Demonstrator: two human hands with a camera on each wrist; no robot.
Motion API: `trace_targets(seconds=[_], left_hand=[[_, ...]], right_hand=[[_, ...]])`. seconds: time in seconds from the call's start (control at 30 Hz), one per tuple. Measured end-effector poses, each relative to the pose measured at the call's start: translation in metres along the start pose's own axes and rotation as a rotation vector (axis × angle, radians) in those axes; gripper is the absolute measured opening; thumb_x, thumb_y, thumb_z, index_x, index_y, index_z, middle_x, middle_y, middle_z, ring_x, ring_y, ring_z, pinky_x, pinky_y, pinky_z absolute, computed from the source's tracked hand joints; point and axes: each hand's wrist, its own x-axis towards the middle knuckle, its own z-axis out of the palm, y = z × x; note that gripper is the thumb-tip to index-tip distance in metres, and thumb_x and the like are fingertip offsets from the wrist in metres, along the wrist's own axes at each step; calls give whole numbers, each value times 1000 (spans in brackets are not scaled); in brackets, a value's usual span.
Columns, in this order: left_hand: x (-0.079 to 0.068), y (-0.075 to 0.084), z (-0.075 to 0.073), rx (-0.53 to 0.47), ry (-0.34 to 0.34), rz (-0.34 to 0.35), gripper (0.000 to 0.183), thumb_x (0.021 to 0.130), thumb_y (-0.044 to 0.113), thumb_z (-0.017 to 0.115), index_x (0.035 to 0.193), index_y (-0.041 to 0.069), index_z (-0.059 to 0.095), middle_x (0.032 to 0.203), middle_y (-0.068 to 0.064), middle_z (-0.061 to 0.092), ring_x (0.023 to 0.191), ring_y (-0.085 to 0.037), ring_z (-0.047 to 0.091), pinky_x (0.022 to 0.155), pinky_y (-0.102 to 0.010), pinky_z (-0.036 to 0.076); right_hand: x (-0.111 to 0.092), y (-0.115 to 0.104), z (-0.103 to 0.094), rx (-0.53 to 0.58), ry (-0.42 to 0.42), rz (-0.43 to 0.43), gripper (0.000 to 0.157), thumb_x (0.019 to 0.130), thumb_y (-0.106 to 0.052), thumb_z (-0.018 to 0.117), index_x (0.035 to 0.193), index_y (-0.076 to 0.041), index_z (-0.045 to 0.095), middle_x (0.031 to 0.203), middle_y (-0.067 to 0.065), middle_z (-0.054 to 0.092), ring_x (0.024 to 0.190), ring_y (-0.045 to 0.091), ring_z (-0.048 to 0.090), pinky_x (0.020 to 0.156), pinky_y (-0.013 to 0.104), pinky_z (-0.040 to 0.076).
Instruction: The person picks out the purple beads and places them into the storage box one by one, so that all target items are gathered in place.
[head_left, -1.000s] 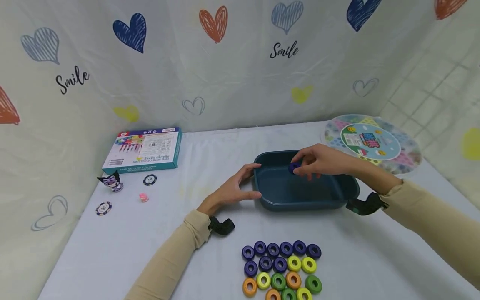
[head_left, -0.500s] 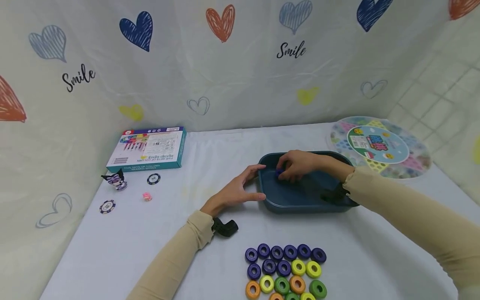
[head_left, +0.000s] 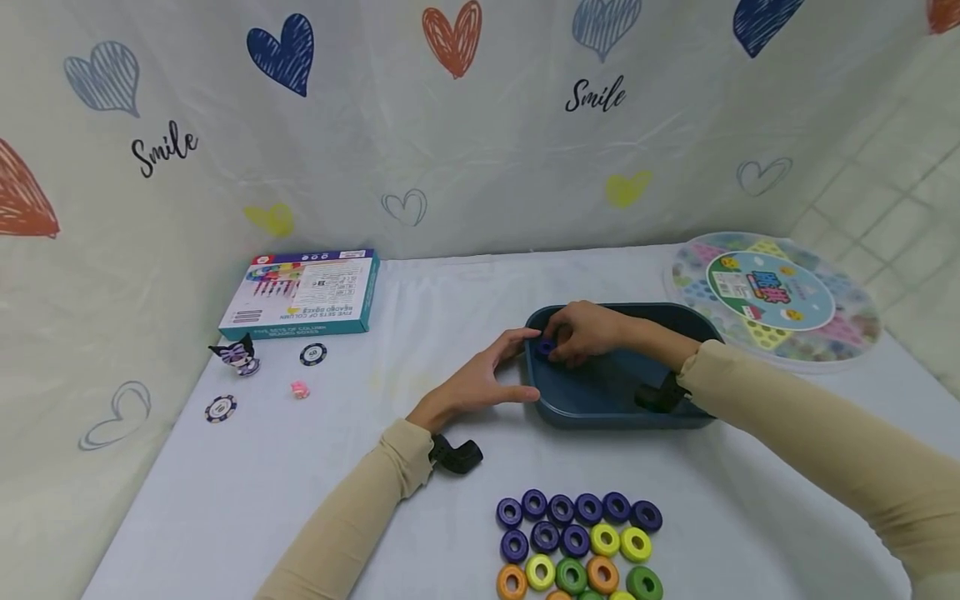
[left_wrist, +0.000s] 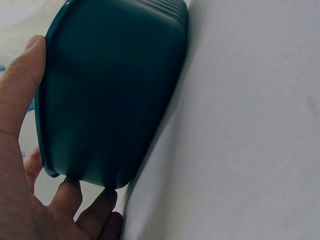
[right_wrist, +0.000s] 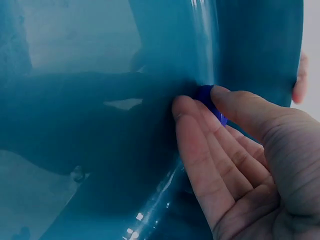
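Observation:
With thumb and fingertips, my right hand point(head_left: 583, 332) pinches a dark purple ring point(head_left: 547, 347) inside the teal plastic tray point(head_left: 633, 419), at its left end. In the right wrist view the purple ring point(right_wrist: 212, 102) sits between thumb and fingers, close to the tray's inner wall; whether it touches the tray floor is hard to tell. My left hand point(head_left: 476, 379) is spread at the tray's left end, thumb and forefinger apart. The left wrist view has the thumb at the rim of the tray point(left_wrist: 110, 90) and several fingertips against its outside wall.
Purple rings point(head_left: 588, 508), yellow rings point(head_left: 604, 540), orange rings point(head_left: 602, 575) and green rings point(head_left: 571, 575) lie in rows before the tray. A flat box point(head_left: 303, 292), poker chips point(head_left: 313, 354), a small figurine point(head_left: 238, 357) and a pink trinket point(head_left: 299, 390) are left; a round board point(head_left: 772, 292) is behind right.
My right hand has carried the purple ring leftward and down into the tray's left end. The left hand keeps its place at the tray. The head view has shifted slightly.

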Motion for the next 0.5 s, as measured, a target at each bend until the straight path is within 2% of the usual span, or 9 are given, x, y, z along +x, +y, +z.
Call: trace_targets(seconds=[0.2, 0.37, 0.5], left_hand=[[0, 2, 1, -8, -16, 16, 77, 80, 34, 68, 141, 16, 25, 145, -10, 27, 131, -18, 27, 106, -38, 20], [0, 2, 2, 15, -11, 7, 75, 80, 31, 68, 140, 17, 25, 144, -8, 29, 130, -14, 28, 105, -37, 21], [0, 3, 0, 30, 11, -9, 75, 79, 31, 69, 140, 19, 27, 143, -6, 31, 128, -10, 30, 105, -37, 23]], right_hand=[[-3, 0, 0, -3, -2, -10, 37, 83, -12, 65, 113, 5, 53, 79, 7, 67, 68, 19, 65, 62, 29, 52], [-9, -1, -6, -8, -17, -22, 35, 85, -11, 61, 116, 4, 53, 83, 8, 66, 70, 20, 65, 63, 30, 52], [-19, -6, -11, -40, 6, -41, 35, 87, -15, 60, 115, 3, 53, 81, 8, 66, 69, 20, 64, 62, 30, 52]])
